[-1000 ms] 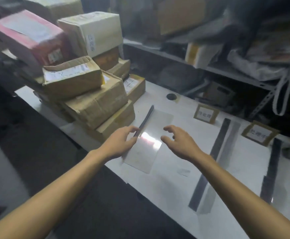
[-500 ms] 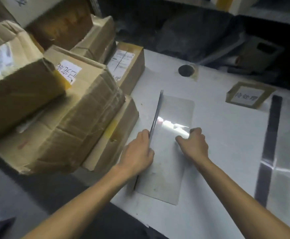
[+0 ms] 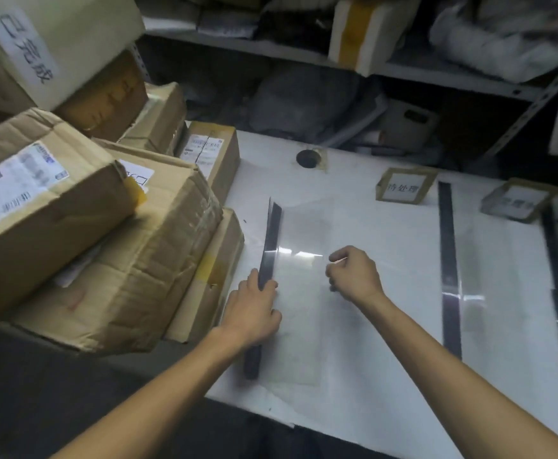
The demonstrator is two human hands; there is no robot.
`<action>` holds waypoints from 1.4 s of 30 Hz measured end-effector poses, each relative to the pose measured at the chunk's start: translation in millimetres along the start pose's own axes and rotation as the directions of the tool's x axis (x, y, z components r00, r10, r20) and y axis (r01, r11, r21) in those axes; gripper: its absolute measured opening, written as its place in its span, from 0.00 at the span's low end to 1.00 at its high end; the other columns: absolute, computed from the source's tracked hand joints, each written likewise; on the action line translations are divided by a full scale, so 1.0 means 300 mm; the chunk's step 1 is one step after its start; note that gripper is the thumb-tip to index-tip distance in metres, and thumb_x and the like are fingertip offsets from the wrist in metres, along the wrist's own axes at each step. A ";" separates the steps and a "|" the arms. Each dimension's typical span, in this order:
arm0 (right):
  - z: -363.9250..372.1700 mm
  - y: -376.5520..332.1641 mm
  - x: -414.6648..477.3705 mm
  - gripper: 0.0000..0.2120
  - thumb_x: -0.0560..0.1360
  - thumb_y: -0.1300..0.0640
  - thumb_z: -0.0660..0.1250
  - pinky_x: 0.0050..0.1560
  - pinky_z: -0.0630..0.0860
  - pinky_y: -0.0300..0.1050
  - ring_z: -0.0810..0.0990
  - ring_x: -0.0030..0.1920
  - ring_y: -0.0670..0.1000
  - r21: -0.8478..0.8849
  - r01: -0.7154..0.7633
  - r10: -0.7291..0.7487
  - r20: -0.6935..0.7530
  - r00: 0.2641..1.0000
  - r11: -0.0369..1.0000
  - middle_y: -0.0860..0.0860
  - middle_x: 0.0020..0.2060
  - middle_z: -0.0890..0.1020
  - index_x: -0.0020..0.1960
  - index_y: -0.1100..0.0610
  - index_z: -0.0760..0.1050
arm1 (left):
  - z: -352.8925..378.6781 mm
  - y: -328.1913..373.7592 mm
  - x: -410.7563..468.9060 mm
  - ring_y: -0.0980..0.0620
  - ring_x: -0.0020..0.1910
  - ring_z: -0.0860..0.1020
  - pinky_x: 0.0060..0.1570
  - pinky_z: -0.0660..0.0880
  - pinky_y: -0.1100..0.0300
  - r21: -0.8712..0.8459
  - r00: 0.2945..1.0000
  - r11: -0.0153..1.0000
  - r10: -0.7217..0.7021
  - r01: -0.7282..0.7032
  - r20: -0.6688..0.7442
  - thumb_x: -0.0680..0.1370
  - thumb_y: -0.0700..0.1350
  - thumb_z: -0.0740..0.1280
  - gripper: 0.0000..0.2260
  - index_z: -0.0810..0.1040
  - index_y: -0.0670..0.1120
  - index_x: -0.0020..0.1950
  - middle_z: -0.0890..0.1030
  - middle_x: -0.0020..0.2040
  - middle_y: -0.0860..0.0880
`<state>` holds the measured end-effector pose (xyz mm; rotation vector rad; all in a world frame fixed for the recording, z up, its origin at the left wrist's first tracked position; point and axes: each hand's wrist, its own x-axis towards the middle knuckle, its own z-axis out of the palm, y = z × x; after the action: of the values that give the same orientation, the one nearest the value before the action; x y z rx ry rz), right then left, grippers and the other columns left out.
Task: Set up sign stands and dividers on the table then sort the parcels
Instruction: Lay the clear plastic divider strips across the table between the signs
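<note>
Head view: the divider [image 3: 304, 233], a clear sheet on a black strip [image 3: 272, 233], lies low on the table [image 3: 370, 376], just beside the parcels [image 3: 122, 243].

The risk, as I judge it, is the sheet itself. It looks slick and bendy, so if I raise it by one edge it could bow, slip from my pinch and slap down, or twist out of the strip. The stack on my left stands close to the strip, and a swing of the strip's far end could knock a box loose. Glare across the sheet hides its edge, so I may misjudge where it ends.

My left hand [image 3: 254, 313] grips the strip near its middle, thumb on one side and fingers curled over it. My right hand [image 3: 354, 276] is curled, fingertips pinching what looks like the sheet's right edge, though the sheet is too clear for me to be sure.

Further right, a sign stand [image 3: 403, 188] and a second divider [image 3: 450, 260] sit well apart from my hands.
</note>
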<state>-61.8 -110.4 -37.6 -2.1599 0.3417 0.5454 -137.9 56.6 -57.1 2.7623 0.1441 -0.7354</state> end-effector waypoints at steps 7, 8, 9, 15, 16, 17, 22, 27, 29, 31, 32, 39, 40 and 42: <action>0.031 0.004 -0.150 0.06 0.76 0.63 0.64 0.35 0.80 0.42 0.85 0.35 0.55 0.001 0.032 -0.032 0.038 0.999 0.999 0.53 0.40 0.83 0.52 0.58 0.76 | 0.021 0.009 -0.072 0.35 0.78 0.50 0.75 0.51 0.45 0.049 0.997 0.998 0.048 -0.051 0.056 0.80 0.50 0.59 0.30 0.51 0.50 0.79 0.41 0.79 0.35; 0.026 0.008 -0.169 0.05 0.76 0.63 0.63 0.33 0.77 0.39 0.85 0.33 0.53 -0.040 0.066 -0.066 0.006 0.998 0.997 0.52 0.40 0.83 0.51 0.57 0.75 | 0.020 0.007 -0.075 0.36 0.78 0.46 0.76 0.48 0.45 0.077 0.998 0.995 0.063 -0.065 0.022 0.80 0.51 0.58 0.30 0.50 0.49 0.80 0.40 0.79 0.35; 0.014 0.013 -0.186 0.05 0.77 0.63 0.62 0.34 0.77 0.40 0.85 0.33 0.52 -0.082 0.095 -0.098 -0.025 0.995 0.992 0.52 0.39 0.83 0.50 0.56 0.75 | 0.017 0.004 -0.079 0.37 0.78 0.44 0.76 0.46 0.44 0.103 0.996 0.991 0.084 -0.082 -0.006 0.80 0.51 0.58 0.31 0.48 0.49 0.80 0.39 0.79 0.36; -0.165 0.092 -0.306 0.04 0.78 0.62 0.63 0.41 0.83 0.48 0.84 0.34 0.52 -0.075 0.115 -0.127 -0.183 0.975 0.990 0.50 0.40 0.81 0.51 0.56 0.75 | -0.009 0.082 -0.116 0.41 0.79 0.42 0.75 0.40 0.43 0.215 0.963 0.944 0.264 -0.249 -0.045 0.81 0.52 0.58 0.30 0.49 0.51 0.80 0.43 0.81 0.44; -0.208 0.104 -0.331 0.04 0.78 0.62 0.63 0.39 0.83 0.47 0.84 0.35 0.52 -0.046 0.117 -0.124 -0.205 0.971 0.992 0.51 0.41 0.81 0.51 0.55 0.74 | -0.012 0.123 -0.121 0.41 0.79 0.43 0.75 0.41 0.44 0.234 0.953 0.930 0.301 -0.283 -0.045 0.81 0.52 0.58 0.30 0.49 0.52 0.80 0.44 0.81 0.45; -0.252 0.118 -0.357 0.04 0.78 0.62 0.63 0.39 0.83 0.47 0.84 0.36 0.52 -0.026 0.121 -0.124 -0.229 0.966 0.992 0.51 0.42 0.81 0.51 0.55 0.74 | -0.013 0.171 -0.130 0.41 0.79 0.44 0.75 0.41 0.44 0.247 0.941 0.916 0.335 -0.316 -0.040 0.81 0.51 0.58 0.30 0.49 0.52 0.80 0.46 0.81 0.46; -0.491 0.210 -0.485 0.09 0.78 0.63 0.63 0.32 0.81 0.41 0.82 0.38 0.51 0.046 0.175 -0.147 -0.357 0.922 0.984 0.53 0.40 0.81 0.54 0.51 0.71 | -0.002 0.468 -0.183 0.41 0.79 0.46 0.75 0.42 0.44 0.286 0.872 0.839 0.489 -0.464 -0.020 0.81 0.50 0.57 0.30 0.48 0.51 0.80 0.49 0.81 0.47; -0.799 0.370 -0.603 0.09 0.77 0.63 0.64 0.37 0.84 0.52 0.83 0.37 0.52 0.080 0.223 -0.158 -0.483 0.861 0.972 0.53 0.40 0.81 0.53 0.52 0.70 | -0.006 0.846 -0.271 0.41 0.76 0.56 0.74 0.51 0.49 0.197 0.768 0.784 0.618 -0.588 -0.168 0.80 0.47 0.59 0.28 0.54 0.50 0.79 0.61 0.78 0.48; -0.929 0.448 -0.658 0.09 0.78 0.63 0.64 0.34 0.83 0.45 0.82 0.37 0.50 0.076 0.235 -0.163 -0.517 0.840 0.969 0.53 0.41 0.80 0.54 0.51 0.69 | -0.003 1.030 -0.339 0.41 0.71 0.63 0.70 0.60 0.49 0.075 0.739 0.766 0.638 -0.639 -0.217 0.80 0.45 0.61 0.27 0.57 0.51 0.78 0.69 0.73 0.46; -1.052 0.534 -0.706 0.08 0.78 0.63 0.63 0.34 0.83 0.46 0.82 0.37 0.52 0.043 0.237 -0.177 -0.539 0.823 0.970 0.54 0.40 0.81 0.54 0.52 0.69 | 0.019 1.206 -0.399 0.41 0.65 0.70 0.64 0.67 0.50 -0.079 0.726 0.730 0.652 -0.679 -0.217 0.79 0.46 0.61 0.27 0.58 0.50 0.77 0.75 0.66 0.42; -1.108 0.576 -0.729 0.08 0.78 0.62 0.63 0.36 0.84 0.49 0.83 0.38 0.53 0.027 0.231 -0.179 -0.548 0.817 0.973 0.54 0.40 0.81 0.54 0.52 0.70 | 0.035 1.286 -0.422 0.41 0.63 0.73 0.62 0.69 0.50 -0.182 0.742 0.720 0.641 -0.670 -0.194 0.79 0.47 0.61 0.27 0.58 0.49 0.77 0.76 0.65 0.41; -1.385 0.836 -0.825 0.08 0.79 0.62 0.65 0.28 0.75 0.31 0.80 0.36 0.47 -0.069 0.199 -0.200 -0.602 0.773 0.978 0.51 0.41 0.80 0.53 0.52 0.68 | 0.192 1.742 -0.522 0.42 0.66 0.73 0.67 0.70 0.40 -0.584 0.822 0.625 0.553 -0.519 -0.139 0.72 0.62 0.57 0.33 0.61 0.51 0.75 0.71 0.72 0.44; -1.424 0.853 -0.823 0.08 0.79 0.63 0.65 0.25 0.69 0.27 0.78 0.34 0.45 -0.111 0.196 -0.223 -0.610 0.760 0.974 0.51 0.40 0.79 0.53 0.52 0.68 | 0.208 1.800 -0.523 0.42 0.65 0.74 0.66 0.70 0.40 -0.615 0.817 0.601 0.562 -0.511 -0.131 0.71 0.63 0.56 0.34 0.62 0.51 0.75 0.72 0.71 0.43; -1.514 0.891 -0.801 0.09 0.78 0.64 0.65 0.21 0.66 0.27 0.75 0.30 0.43 -0.185 0.177 -0.256 -0.636 0.728 0.966 0.51 0.37 0.78 0.52 0.53 0.68 | 0.227 1.907 -0.519 0.42 0.62 0.76 0.64 0.72 0.39 -0.661 0.813 0.564 0.570 -0.495 -0.123 0.70 0.63 0.55 0.33 0.63 0.51 0.73 0.75 0.68 0.42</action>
<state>-265.4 -622.3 142.1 -2.4075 0.4297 -0.3735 -209.9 -514.3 102.0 1.8888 -0.3816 -0.5098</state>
